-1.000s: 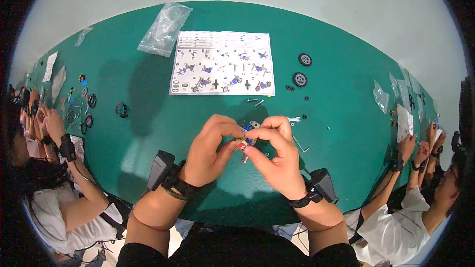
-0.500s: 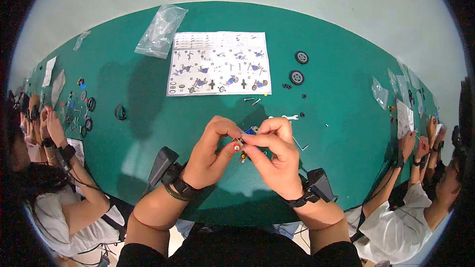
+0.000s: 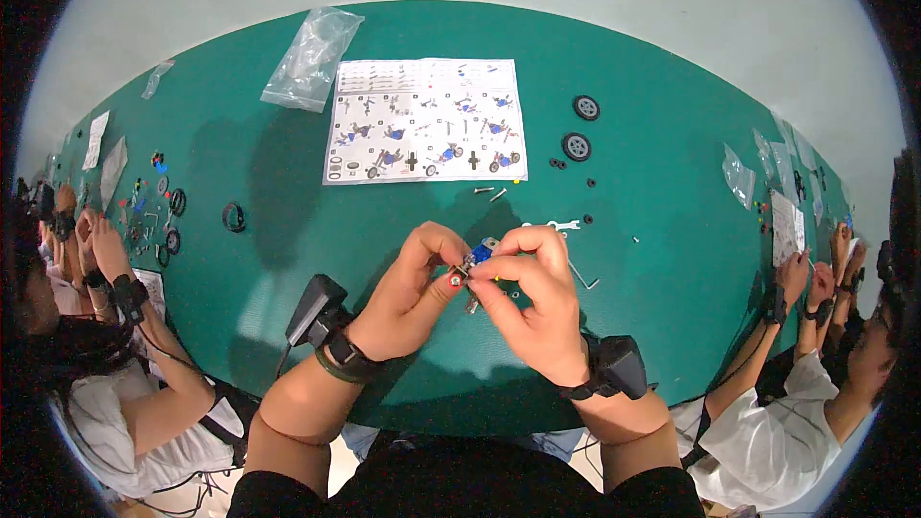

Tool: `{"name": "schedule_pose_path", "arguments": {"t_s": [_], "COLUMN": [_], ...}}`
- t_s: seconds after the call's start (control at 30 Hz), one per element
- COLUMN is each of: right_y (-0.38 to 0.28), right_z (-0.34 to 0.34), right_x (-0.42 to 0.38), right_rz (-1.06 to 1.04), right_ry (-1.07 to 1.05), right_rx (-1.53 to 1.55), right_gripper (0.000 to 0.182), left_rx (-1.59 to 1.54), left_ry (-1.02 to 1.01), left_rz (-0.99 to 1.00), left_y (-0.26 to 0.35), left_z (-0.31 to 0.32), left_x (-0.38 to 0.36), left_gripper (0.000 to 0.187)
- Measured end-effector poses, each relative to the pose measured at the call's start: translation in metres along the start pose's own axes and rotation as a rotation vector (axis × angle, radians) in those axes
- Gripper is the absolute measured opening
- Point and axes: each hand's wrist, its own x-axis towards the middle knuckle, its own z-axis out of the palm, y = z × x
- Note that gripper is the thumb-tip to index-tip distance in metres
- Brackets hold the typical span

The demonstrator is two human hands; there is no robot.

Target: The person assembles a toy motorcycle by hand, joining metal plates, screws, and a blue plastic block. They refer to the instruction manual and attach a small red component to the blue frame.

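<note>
Between my two hands is a small model assembly (image 3: 482, 251) with blue and metal parts, partly covered by my fingers. My left hand (image 3: 414, 286) pinches it from the left, with a red piece showing at the thumb tip. From the other side, the thumb and fingertips of my right hand (image 3: 530, 290) close on the same assembly. Just beyond my right hand lie a small wrench (image 3: 566, 224) and an L-shaped hex key (image 3: 583, 276). Two screws (image 3: 497, 195) rest on the green table above the hands.
A printed instruction sheet (image 3: 425, 123) lies ahead, beside a clear plastic bag (image 3: 315, 59). Two wheels (image 3: 577, 147) and small black rings are to its right. A black tyre (image 3: 234, 218) lies left. Co-workers' hands (image 3: 113, 247) handle parts at both sides of the table (image 3: 662, 259).
The assembly has turned slightly between my fingers, so more of its blue part shows. My hands stay nearly in place, both still gripping it.
</note>
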Motion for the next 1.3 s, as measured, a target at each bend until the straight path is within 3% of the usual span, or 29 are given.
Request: {"name": "schedule_pose_path", "arguments": {"t_s": [0.17,0.37,0.67,0.97,1.17,1.3], "right_y": [-0.005,-0.005,-0.002,0.002,0.004,0.003], "right_z": [-0.003,-0.006,-0.002,0.004,0.005,0.002], "right_x": [0.0,0.0,-0.002,-0.004,-0.004,-0.004], "right_rz": [-0.034,-0.036,0.017,0.192,0.234,0.204], "right_ry": [-0.017,-0.031,-0.009,0.003,-0.003,-0.053], "right_rx": [-0.062,-0.006,0.076,0.18,0.26,0.259], "right_gripper": [0.021,0.023,0.02,0.017,0.016,0.015], "left_rx": [0.339,0.406,0.364,-0.04,-0.114,0.006], "left_ry": [0.026,0.091,0.048,0.029,0.009,-0.003], "left_rz": [0.197,0.262,0.189,-0.178,-0.175,-0.128], "left_y": [0.003,0.009,0.01,0.005,0.005,0.007], "left_z": [-0.002,0.002,-0.002,0.001,-0.001,-0.004], "left_x": [0.001,-0.001,0.002,-0.001,-0.001,-0.001], "left_gripper": [0.023,0.026,0.021,0.013,0.014,0.013]}}
